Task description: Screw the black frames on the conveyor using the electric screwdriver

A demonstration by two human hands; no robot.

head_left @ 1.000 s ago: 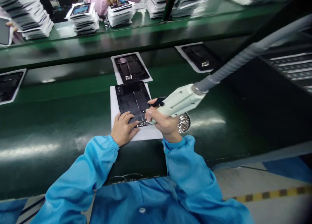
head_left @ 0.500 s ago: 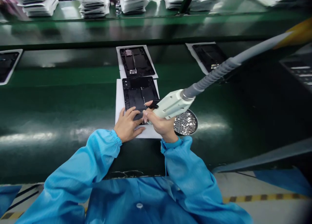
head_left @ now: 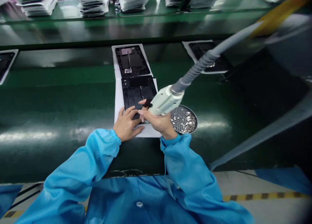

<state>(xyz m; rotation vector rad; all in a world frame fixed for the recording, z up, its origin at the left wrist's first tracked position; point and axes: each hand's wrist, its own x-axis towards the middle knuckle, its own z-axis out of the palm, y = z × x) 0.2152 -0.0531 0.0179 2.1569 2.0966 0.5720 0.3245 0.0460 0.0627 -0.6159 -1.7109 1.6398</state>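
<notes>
A black tablet housing (head_left: 133, 94) lies on a white sheet (head_left: 118, 99) in front of me. My left hand (head_left: 128, 123) rests over its lower left edge, fingers spread and holding nothing. Around the lower part of a pale green power screwdriver (head_left: 166, 101) my right hand (head_left: 158, 121) is closed, above the housing's lower right corner. The driver leans to the right, and fingers hide its tip. Close beside the right hand stands a round perforated tray (head_left: 177, 115) with small shiny metal pieces, too small to make out, heaped on its right side.
A thick grey hose (head_left: 198, 68) rises from the driver to the upper right. Another open tablet housing (head_left: 133, 61) adjoins the far edge of mine; more lie at the left (head_left: 6, 63) and right (head_left: 202, 50). Stacks of white sheets (head_left: 94, 3) line the shelf behind.
The screwdriver's rear end and hose have swung left, so the driver stands somewhat steeper. Both hands stay nearly where they were on the housing.
</notes>
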